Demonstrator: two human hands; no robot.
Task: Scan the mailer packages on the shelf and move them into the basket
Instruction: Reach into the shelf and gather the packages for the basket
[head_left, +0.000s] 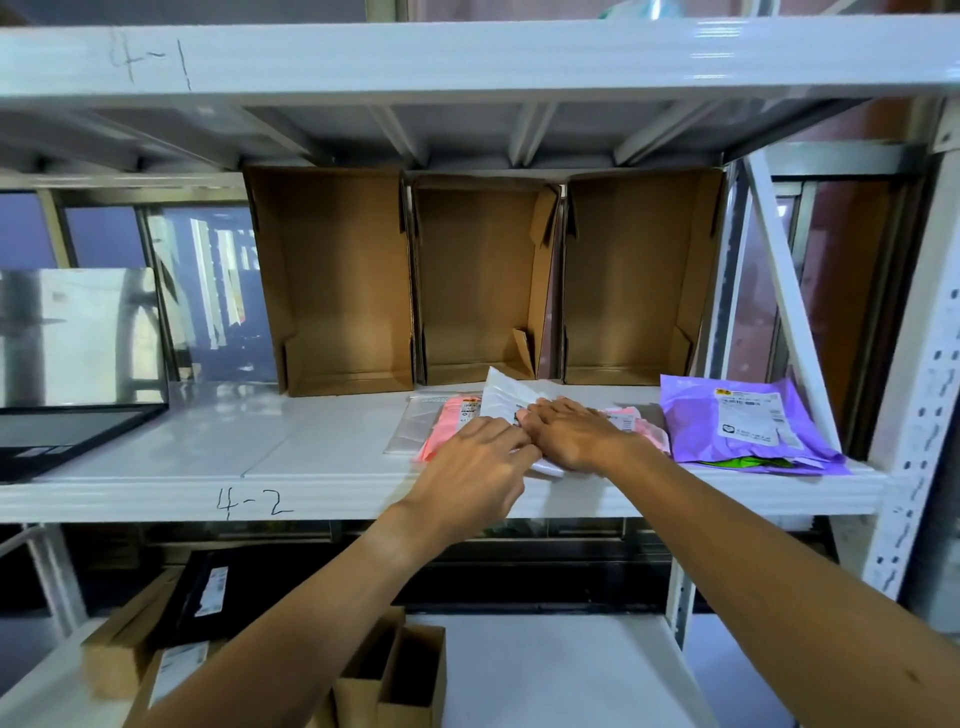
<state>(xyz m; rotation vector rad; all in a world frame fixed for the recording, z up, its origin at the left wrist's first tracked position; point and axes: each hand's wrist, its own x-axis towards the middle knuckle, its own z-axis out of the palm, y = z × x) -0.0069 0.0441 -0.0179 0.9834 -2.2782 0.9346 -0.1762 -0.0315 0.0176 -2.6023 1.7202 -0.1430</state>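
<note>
A white mailer (506, 397) lies on top of a pink mailer (451, 423) on the white shelf (311, 447) marked 4-2. My left hand (475, 465) curls its fingers round the white mailer's near edge. Just to the right of it, my right hand (576, 434) lies on top of the same mailer, fingers bent slightly down; its thumb is hidden. The two hands touch at the fingertips. A purple mailer (743, 421) with a white label sits to the right, something green under it. No basket or scanner is in view.
Three open cardboard boxes (483, 280) stand against the back of the shelf. A clear plastic bag (408, 428) lies left of the pink mailer. An open laptop (72, 395) sits at the far left. Below are cardboard boxes (395, 670) and a white surface (561, 670). A shelf post (919, 415) stands at the right.
</note>
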